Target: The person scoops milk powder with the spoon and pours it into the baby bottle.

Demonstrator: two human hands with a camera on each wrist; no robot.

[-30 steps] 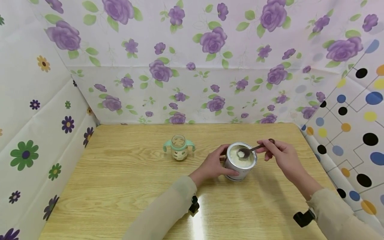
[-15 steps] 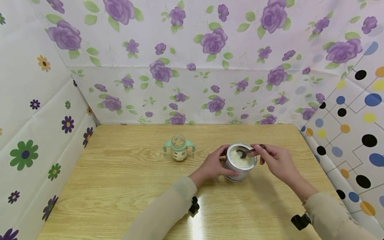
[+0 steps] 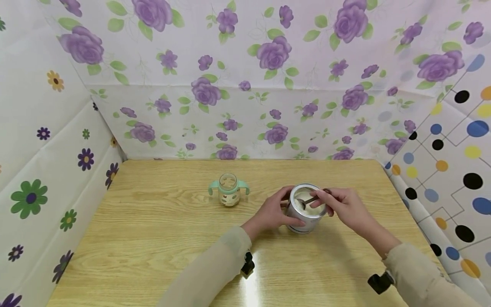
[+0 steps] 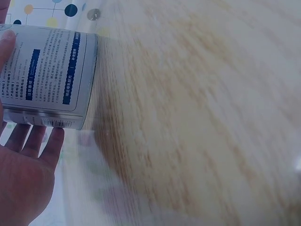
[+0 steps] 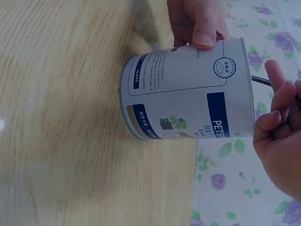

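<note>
A white, blue-labelled milk powder can [image 3: 303, 222] stands uncovered on the table, with pale powder [image 3: 309, 209] inside. My left hand [image 3: 273, 212] grips the can from its left side, thumb across the front; the left wrist view shows fingers [image 4: 52, 147] against its wall. Over the can's mouth, my right hand [image 3: 347, 209] pinches the handle of a dark spoon [image 3: 309, 200], whose bowl is down in the powder. In the right wrist view the spoon's handle [image 5: 261, 80] enters over the rim. A glass baby bottle [image 3: 229, 196] with two mint-green handles stands upright, apart from both hands.
The wooden table [image 3: 161, 230] reaches back to a purple-flowered cloth [image 3: 245, 123]. Cloths with daisies [image 3: 46, 170] and coloured dots [image 3: 445, 179] hang along the left and right sides.
My right hand has moved left and slightly nearer over the can, bringing the spoon deeper into the powder. My left hand, the can and the bottle have stayed in place.
</note>
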